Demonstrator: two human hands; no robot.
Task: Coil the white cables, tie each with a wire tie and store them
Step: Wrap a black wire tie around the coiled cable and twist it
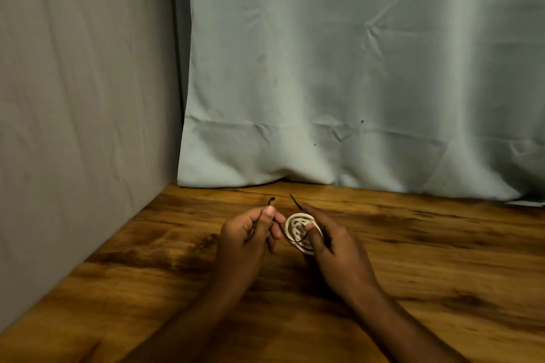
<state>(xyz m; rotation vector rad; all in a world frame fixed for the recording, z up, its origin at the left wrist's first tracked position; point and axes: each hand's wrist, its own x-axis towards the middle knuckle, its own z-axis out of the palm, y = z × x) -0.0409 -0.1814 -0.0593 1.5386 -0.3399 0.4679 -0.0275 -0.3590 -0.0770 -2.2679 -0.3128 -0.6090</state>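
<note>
One coiled white cable (pixel 300 232) gripped in my right hand (pixel 333 247), one black wire tie (pixel 278 228) pinched in my left hand (pixel 250 234), both over the table (pixel 442 259).

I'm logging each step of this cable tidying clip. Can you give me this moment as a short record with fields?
surface: wooden table
backdrop: pale cloth hanging behind the table
cable: white cable coil, wound in a small round coil, held above the table
tie: black wire tie crossing the coil, both ends sticking up, not yet twisted
left hand: pinches one end of the tie
right hand: holds the coil, thumb on its face, the tie's other end by its fingers
stage: tying
</note>
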